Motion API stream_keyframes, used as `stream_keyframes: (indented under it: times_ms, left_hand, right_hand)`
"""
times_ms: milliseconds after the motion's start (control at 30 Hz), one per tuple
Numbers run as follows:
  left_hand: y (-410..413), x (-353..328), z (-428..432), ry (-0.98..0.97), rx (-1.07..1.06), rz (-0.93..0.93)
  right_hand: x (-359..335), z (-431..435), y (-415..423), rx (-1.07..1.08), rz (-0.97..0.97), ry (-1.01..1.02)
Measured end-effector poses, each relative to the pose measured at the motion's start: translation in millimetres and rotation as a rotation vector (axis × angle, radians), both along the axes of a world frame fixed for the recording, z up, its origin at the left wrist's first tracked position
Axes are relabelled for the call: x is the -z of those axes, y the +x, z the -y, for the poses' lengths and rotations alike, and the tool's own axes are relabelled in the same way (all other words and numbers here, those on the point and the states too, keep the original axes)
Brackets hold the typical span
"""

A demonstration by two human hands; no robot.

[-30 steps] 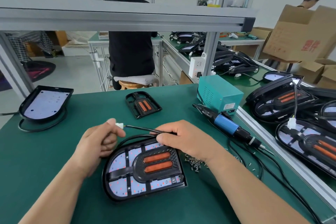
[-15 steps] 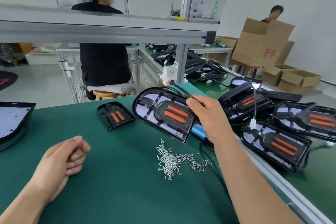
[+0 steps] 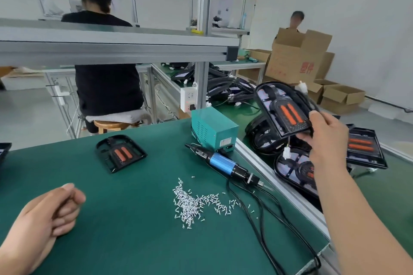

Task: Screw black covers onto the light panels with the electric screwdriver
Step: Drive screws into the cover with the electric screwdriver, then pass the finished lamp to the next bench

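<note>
My right hand grips an assembled light panel by its lower edge and holds it tilted in the air over the stack of finished panels on the right bench. My left hand rests on the green mat at the lower left, fingers loosely curled, holding nothing. A loose black cover with two orange strips lies on the mat. The blue electric screwdriver lies on its side near the mat's right edge. A heap of small silver screws sits mid-mat.
A teal power box stands behind the screwdriver, its black cables trailing across the mat's right side. An aluminium rail divides the two benches. A seated person is beyond the table; another stands by cardboard boxes at far right.
My right hand lifted the assembled panel off the mat and carried it right, over the stacked panels. My left hand let go of the white connector and now rests on the mat.
</note>
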State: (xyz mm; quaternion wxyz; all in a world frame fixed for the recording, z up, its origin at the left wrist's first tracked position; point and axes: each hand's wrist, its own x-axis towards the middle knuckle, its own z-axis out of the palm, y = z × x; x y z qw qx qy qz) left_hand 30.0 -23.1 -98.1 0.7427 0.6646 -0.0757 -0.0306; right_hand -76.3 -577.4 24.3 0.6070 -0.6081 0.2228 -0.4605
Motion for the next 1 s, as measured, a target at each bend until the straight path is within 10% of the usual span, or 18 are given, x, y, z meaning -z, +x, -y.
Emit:
stream_keyframes:
  times_ms: [667, 1000]
  left_hand:
    - [21.6, 17.6, -13.9, -0.116, 0.037, -0.089]
    - [11.5, 12.7, -11.4, -0.115, 0.086, -0.027]
  right_hand:
    - [8.8, 38.1, -19.2, 0.333, 0.025, 0.239]
    - [41.2, -38.4, -47.8, 0.041, 0.154, 0.491]
